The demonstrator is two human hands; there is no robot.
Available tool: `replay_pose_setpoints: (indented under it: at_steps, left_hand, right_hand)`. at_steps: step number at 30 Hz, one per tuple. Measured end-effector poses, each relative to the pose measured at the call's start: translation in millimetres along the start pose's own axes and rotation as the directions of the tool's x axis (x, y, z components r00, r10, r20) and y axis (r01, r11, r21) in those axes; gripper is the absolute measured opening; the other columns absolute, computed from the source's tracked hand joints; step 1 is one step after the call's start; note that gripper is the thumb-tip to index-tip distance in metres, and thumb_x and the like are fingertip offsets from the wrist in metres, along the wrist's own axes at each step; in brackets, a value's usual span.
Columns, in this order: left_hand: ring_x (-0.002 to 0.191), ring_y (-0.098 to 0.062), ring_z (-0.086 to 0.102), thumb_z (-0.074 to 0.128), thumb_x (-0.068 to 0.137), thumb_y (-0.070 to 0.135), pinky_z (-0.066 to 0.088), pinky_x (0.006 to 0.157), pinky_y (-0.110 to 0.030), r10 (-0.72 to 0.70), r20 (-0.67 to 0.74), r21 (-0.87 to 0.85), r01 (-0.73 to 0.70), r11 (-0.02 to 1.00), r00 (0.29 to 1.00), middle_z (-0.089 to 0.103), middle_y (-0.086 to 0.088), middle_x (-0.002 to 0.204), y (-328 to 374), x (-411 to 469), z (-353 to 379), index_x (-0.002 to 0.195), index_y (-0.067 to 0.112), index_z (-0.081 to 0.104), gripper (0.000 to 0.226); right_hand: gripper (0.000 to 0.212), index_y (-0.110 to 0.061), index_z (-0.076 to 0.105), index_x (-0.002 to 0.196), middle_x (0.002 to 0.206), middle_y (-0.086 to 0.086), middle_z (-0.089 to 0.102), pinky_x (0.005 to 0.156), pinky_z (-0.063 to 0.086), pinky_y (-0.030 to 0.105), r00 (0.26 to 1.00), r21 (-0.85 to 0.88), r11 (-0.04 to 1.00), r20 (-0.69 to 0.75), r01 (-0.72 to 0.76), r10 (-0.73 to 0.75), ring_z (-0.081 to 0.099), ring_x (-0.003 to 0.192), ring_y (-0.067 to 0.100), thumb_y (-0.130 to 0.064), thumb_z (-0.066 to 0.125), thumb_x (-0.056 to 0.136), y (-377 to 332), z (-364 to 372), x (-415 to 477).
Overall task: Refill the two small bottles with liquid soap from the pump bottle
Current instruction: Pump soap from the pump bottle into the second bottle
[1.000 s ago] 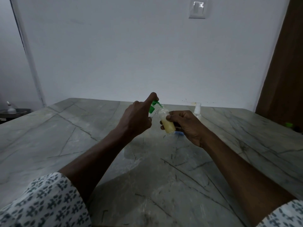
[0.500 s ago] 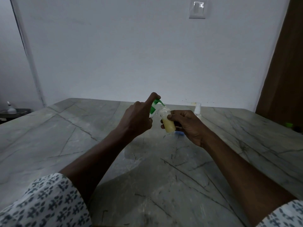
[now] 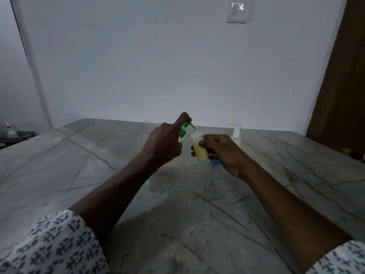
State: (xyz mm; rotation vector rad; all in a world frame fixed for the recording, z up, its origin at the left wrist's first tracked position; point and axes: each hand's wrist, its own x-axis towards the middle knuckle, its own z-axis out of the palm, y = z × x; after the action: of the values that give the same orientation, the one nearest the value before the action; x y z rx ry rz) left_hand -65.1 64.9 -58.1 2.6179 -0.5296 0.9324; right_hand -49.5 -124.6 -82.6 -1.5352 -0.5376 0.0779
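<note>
From the head camera, both arms reach out over a grey stone tabletop (image 3: 98,175) with dark cracks in it.

The left grip (image 3: 162,143) is a hand at the pump bottle (image 3: 181,142). Its first finger is stretched out and rests on top of the green pump (image 3: 186,128). The other fingers are curled in tight, low by the bottle's neck. The hand hides almost all of the clear bottle, so only a small bit shows by the fingertips.

The right grip (image 3: 221,153) is a hand pinching the small bottle (image 3: 199,150). The thumb is on the near side and the curled fingers are wrapped round the far side. This bottle is held up off the tabletop and leans a little. Its open top sits right under the tip of the green pump, just beside the left grip. Pale yellow soap fills the lower part, and the upper part is clear.

Just behind the right grip, a white-topped bottle (image 3: 236,133) stands on the tabletop. A bit of something blue (image 3: 214,161) peeks out under the right grip, and I cannot tell what it is.

Far above the grips, a white switch (image 3: 238,10) is on the wall. Well off to the right of the right grip there is a small green thing (image 3: 345,150). Both sleeves (image 3: 55,250) are white with dark little shapes.
</note>
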Motion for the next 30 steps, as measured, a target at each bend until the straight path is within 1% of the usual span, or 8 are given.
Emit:
replay_pose_setpoints:
  at_steps: [6, 10, 14, 18, 19, 23, 27, 30]
  left_hand:
    - [0.056, -0.018, 0.058, 0.073, 0.075, 0.006, 0.058, 0.055, -0.04, 0.012, -0.012, 0.022, -0.011, 1.0, 1.0, 0.07, -0.01, 0.093, -0.4, -0.8, 1.9, 0.134, 0.031, 0.029, 0.077]
    - [0.055, -0.016, 0.057, 0.073, 0.075, 0.004, 0.058, 0.055, -0.04, 0.002, -0.029, -0.006, -0.002, 1.0, 1.0, 0.07, -0.01, 0.097, -0.2, -1.5, 2.6, 0.127, 0.03, 0.034, 0.07]
    - [0.057, -0.014, 0.056, 0.072, 0.076, 0.004, 0.058, 0.055, -0.037, -0.008, -0.047, -0.017, 0.007, 1.0, 0.999, 0.07, -0.01, 0.1, 0.4, -2.9, 2.1, 0.122, 0.027, 0.038, 0.061]
    - [0.052, -0.004, 0.046, 0.072, 0.077, 0.004, 0.042, 0.047, -0.019, 0.009, -0.045, -0.016, -0.01, 1.0, 0.999, 0.07, -0.011, 0.102, -0.2, -2.2, 2.5, 0.126, 0.023, 0.04, 0.062]
    - [0.051, -0.004, 0.046, 0.072, 0.076, 0.005, 0.042, 0.047, -0.019, 0.013, -0.043, -0.011, -0.013, 1.0, 0.999, 0.07, -0.011, 0.102, -0.5, -1.7, 2.6, 0.128, 0.024, 0.039, 0.065]
    - [0.052, -0.009, 0.051, 0.072, 0.075, 0.005, 0.056, 0.054, -0.035, 0.021, -0.048, -0.009, -0.021, 1.0, 0.999, 0.071, -0.009, 0.097, -0.4, -2.3, 2.7, 0.134, 0.029, 0.032, 0.075]
    - [0.053, -0.011, 0.052, 0.073, 0.075, 0.005, 0.052, 0.052, -0.026, 0.037, -0.075, -0.013, -0.038, 0.999, 0.996, 0.071, -0.01, 0.098, -0.5, -3.7, 3.8, 0.139, 0.026, 0.032, 0.079]
    - [0.056, -0.011, 0.052, 0.075, 0.076, 0.005, 0.048, 0.055, -0.02, 0.024, -0.116, -0.077, -0.033, 0.997, 0.993, 0.07, -0.012, 0.1, -0.1, -5.9, 6.0, 0.143, 0.022, 0.031, 0.082]
  right_hand:
    - [0.015, -0.015, 0.068, 0.102, 0.098, 0.011, 0.075, 0.075, 0.059, 0.025, 1.0, -0.002, 1.0, -0.011, 0.016, -0.016, 0.075, 0.087, 0.023, -0.011, 0.054, 0.097, -0.8, -1.7, 0.5]
    - [0.015, -0.014, 0.069, 0.1, 0.098, 0.013, 0.075, 0.075, 0.06, 0.026, 1.0, -0.003, 1.0, 0.0, 0.015, -0.015, 0.075, 0.086, 0.024, -0.009, 0.055, 0.096, -0.4, 0.3, -0.1]
    - [0.015, -0.012, 0.068, 0.104, 0.103, 0.016, 0.073, 0.078, 0.06, 0.028, 1.0, -0.01, 1.0, 0.012, 0.011, -0.011, 0.074, 0.089, 0.026, -0.009, 0.055, 0.096, 0.2, 1.6, 0.1]
    - [0.015, -0.013, 0.068, 0.104, 0.1, 0.013, 0.074, 0.074, 0.059, 0.024, 1.0, -0.015, 1.0, 0.011, 0.017, -0.017, 0.074, 0.086, 0.022, -0.009, 0.055, 0.097, -0.8, 2.1, -0.6]
    - [0.015, -0.013, 0.068, 0.103, 0.099, 0.011, 0.074, 0.073, 0.059, 0.023, 1.0, -0.012, 1.0, 0.008, 0.021, -0.021, 0.075, 0.085, 0.021, -0.009, 0.055, 0.097, -0.7, 1.5, -0.7]
    - [0.016, -0.016, 0.067, 0.103, 0.097, 0.008, 0.074, 0.072, 0.058, 0.022, 0.999, -0.022, 0.999, 0.001, 0.033, -0.033, 0.075, 0.084, 0.018, -0.012, 0.053, 0.098, -1.4, -1.2, -0.5]
    - [0.017, -0.016, 0.068, 0.104, 0.099, 0.008, 0.075, 0.075, 0.059, 0.024, 0.999, -0.009, 0.999, 0.001, 0.045, -0.045, 0.075, 0.089, 0.021, -0.012, 0.053, 0.098, -0.4, -1.6, 1.4]
    - [0.016, -0.017, 0.068, 0.102, 0.098, 0.007, 0.075, 0.074, 0.058, 0.023, 0.999, -0.014, 0.999, -0.004, 0.048, -0.048, 0.075, 0.088, 0.021, -0.012, 0.053, 0.098, 0.9, -2.3, 2.4]
